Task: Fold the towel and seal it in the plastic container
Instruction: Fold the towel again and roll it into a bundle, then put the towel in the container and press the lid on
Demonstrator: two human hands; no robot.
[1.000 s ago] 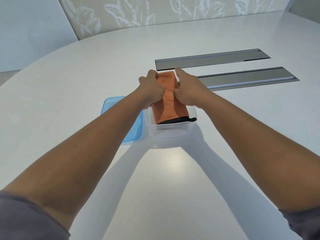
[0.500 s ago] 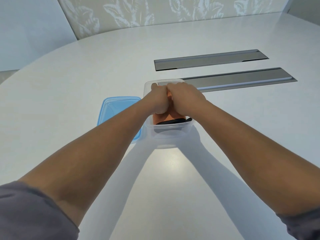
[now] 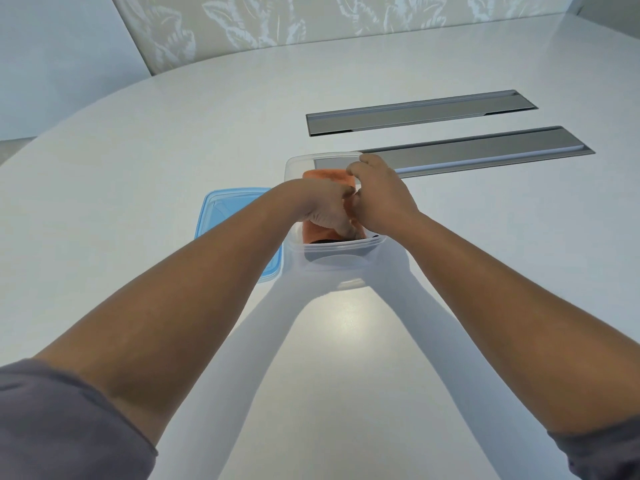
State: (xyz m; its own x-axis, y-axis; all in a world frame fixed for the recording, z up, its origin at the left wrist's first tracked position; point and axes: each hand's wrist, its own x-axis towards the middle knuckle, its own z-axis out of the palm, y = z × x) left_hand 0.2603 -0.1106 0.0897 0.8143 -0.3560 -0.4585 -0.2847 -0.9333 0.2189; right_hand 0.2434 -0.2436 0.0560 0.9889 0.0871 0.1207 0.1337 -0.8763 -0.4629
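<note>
Orange cloth, my folded towel [image 3: 328,176], sits inside the clear plastic container [image 3: 341,247] on the white tabletop [image 3: 346,341], and everything else I place from that container. My left hand [image 3: 323,209] reaches in over its near left side with the fingers curled down onto the towel, pressing it. My right hand [image 3: 382,199] comes in over the right side, fingers bent and pinched at the cloth near the far rim; whether either hand actually grips the fabric or only pushes on it, I cannot tell. The two hands touch each other above the middle of the towel. The blue lid [image 3: 221,216] lies flat just left of the container, partly under my left forearm. Beyond the container, two long grey slots [image 3: 485,150] run across the tabletop.
</note>
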